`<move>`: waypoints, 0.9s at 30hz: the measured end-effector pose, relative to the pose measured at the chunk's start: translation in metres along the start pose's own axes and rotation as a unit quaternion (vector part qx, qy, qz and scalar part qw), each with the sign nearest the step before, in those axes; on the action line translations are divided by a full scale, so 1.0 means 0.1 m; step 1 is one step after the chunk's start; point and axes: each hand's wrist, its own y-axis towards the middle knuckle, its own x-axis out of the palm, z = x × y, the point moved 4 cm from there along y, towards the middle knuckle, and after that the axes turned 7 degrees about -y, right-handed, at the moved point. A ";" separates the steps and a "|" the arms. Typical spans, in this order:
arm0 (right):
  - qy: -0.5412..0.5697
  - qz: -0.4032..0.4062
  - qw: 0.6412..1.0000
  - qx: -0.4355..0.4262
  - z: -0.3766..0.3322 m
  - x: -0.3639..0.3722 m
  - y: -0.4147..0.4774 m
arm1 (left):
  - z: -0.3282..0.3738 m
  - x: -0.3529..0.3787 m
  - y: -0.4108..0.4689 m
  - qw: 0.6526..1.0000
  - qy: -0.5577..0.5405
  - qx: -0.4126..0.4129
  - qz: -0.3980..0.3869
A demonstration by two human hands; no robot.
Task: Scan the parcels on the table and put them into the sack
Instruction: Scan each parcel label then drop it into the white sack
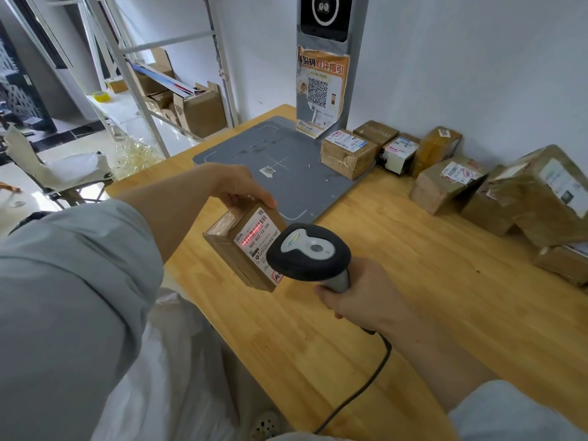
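Note:
My left hand [243,186] grips a small brown cardboard parcel [232,249] by its far end and holds it above the table's left edge, white label up. A red scan line lies across the label's barcode. My right hand [362,297] holds the grey handle of a black barcode scanner [308,251], whose head points at the label from the right. The scanner's black cable runs back past my right wrist. A white sack [178,354] lies below the parcel, beside the table's left edge. Several more taped brown parcels [348,152] stand along the wall at the back right.
The wooden table [397,297] carries a flat grey scanning mat [273,167] with a grey kiosk post [324,68] behind it. White metal shelving [152,100] with cardboard boxes stands at the back left. A folding chair [63,173] stands on the floor at the left.

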 end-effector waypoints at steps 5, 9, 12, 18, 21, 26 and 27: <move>0.002 -0.006 1.000 -0.002 0.00 0.02 0.02 | -0.02 0.00 0.00 1.000 -0.007 0.000 0.001; 0.000 -0.011 1.000 -0.008 -0.02 0.05 0.03 | -0.03 -0.02 0.00 1.000 -0.019 -0.001 0.003; 0.002 -0.016 1.000 -0.006 -0.01 0.06 0.04 | -0.05 -0.03 -0.01 1.000 -0.029 -0.003 0.001; 0.020 -0.030 0.999 0.008 -0.02 0.09 0.06 | -0.12 -0.06 -0.03 0.999 -0.043 -0.003 0.014; 0.095 -0.040 0.993 0.058 -0.02 0.17 0.10 | -0.26 -0.17 -0.12 0.996 -0.086 -0.009 0.031; 0.228 -0.077 0.967 0.087 -0.19 0.43 0.27 | -0.97 -0.49 -0.55 0.971 -0.206 -0.033 0.119; 0.234 -0.090 0.964 0.084 -0.26 0.52 0.31 | -1.16 -0.55 -0.66 0.960 -0.236 -0.043 0.146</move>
